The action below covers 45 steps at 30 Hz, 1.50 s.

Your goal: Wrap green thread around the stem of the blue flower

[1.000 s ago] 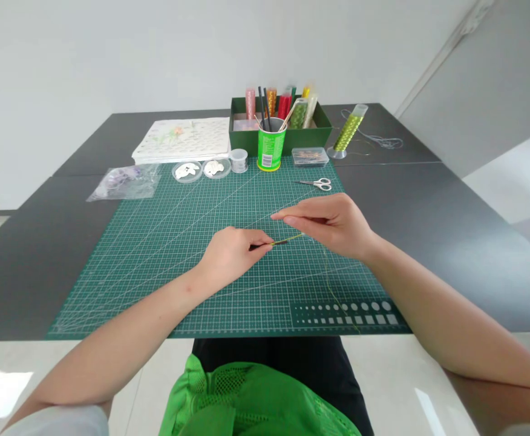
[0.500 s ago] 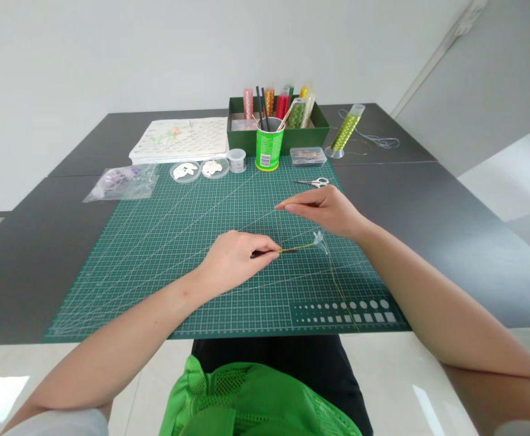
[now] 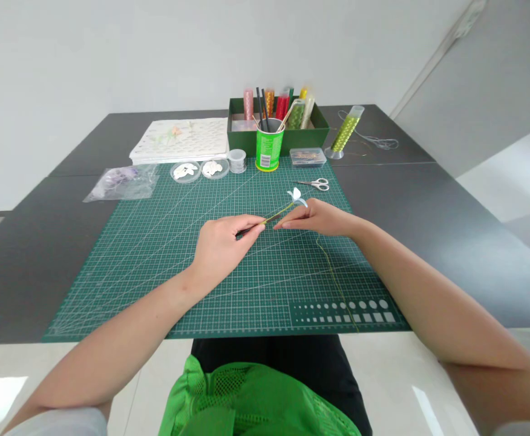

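Observation:
My left hand [image 3: 226, 242] pinches a thin green stem, which slants up to the right and ends in a small white flower [image 3: 297, 195]. A dark thin piece shows along the stem and under the fingers. Just right of the stem, my right hand [image 3: 317, 217] has its thumb and fingers pressed together, fingertips pointing left; what they hold is too fine to make out. From below the right hand a thin green thread [image 3: 333, 275] trails over the cutting mat [image 3: 156, 266] to its front edge.
White scissors [image 3: 320, 183] lie behind the right hand. Farther back are a green cup [image 3: 268, 148], a green box [image 3: 242, 142] of thread spools, a clear case [image 3: 308, 157], small dishes [image 3: 186, 172], a plastic bag [image 3: 122, 184], white boards [image 3: 140, 145] and a yellow-green spool [image 3: 346, 133].
My left hand has moved up and slightly left, and the flower has risen and tilted upward. My right hand has come down and sits closer to the left fingertips.

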{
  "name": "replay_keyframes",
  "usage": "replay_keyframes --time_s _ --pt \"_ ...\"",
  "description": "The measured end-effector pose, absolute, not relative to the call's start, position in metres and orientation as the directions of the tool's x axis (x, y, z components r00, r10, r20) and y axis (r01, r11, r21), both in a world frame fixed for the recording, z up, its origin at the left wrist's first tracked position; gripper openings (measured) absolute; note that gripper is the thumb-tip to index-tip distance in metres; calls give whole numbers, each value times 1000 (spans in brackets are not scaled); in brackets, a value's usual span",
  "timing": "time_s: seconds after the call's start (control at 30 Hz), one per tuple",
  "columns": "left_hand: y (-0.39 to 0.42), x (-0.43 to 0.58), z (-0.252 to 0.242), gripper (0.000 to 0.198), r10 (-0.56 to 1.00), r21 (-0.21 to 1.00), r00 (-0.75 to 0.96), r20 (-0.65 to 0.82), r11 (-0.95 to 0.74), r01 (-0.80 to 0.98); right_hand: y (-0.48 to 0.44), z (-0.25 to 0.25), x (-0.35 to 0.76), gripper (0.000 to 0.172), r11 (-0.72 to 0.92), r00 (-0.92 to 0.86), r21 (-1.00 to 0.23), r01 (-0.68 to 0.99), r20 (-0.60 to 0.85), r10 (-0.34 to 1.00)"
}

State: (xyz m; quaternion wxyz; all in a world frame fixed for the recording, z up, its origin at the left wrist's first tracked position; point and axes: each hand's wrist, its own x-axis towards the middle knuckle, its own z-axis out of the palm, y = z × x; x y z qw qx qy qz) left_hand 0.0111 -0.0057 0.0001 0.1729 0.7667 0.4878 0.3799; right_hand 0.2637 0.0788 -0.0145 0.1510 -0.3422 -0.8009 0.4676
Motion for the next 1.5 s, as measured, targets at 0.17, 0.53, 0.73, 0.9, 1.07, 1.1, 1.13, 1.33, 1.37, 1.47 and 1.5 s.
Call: replay_keyframes --time_s 0.17,0.53,0.73,0.9,1.07,1.1,1.13,1.33,1.37,1.47,1.5 --pt "-5 11 -3 18 890 658 137 435 -418 626 70 -5 258 32 325 -792 -862 389 -133 595" --pt "1 9 -4 18 941 756 84 327 -314 575 44 18 247 27 374 -862 -863 340 -127 490" --pt "2 9 -7 16 934 696 148 325 -342 631 38 31 248 28 382 -827 -897 224 33 561" --pt "2 8 -7 17 877 433 351 327 -470 769 35 31 245 29 292 -695 -947 137 118 709" --pt "3 6 -10 19 829 265 428 360 -531 805 31 26 238 41 60 -528 -990 130 -18 849" --pt "3 6 -11 19 821 251 440 364 -541 802 31 27 237 41 46 -502 -989 144 -33 864" --pt "3 6 -12 19 810 240 459 364 -558 794 31 28 237 41 56 -477 -984 168 -31 878" --pt "-1 10 -16 20 735 245 590 334 -672 699 37 34 247 37 296 -436 -875 384 111 893" --pt "-1 11 -16 20 736 262 595 321 -673 691 38 34 249 36 326 -439 -851 411 129 889" --pt "-3 14 -14 17 767 362 589 256 -641 677 41 33 252 35 425 -446 -783 454 213 869" --pt "-4 15 -13 17 783 411 579 228 -616 671 41 32 252 35 453 -447 -766 456 243 861"
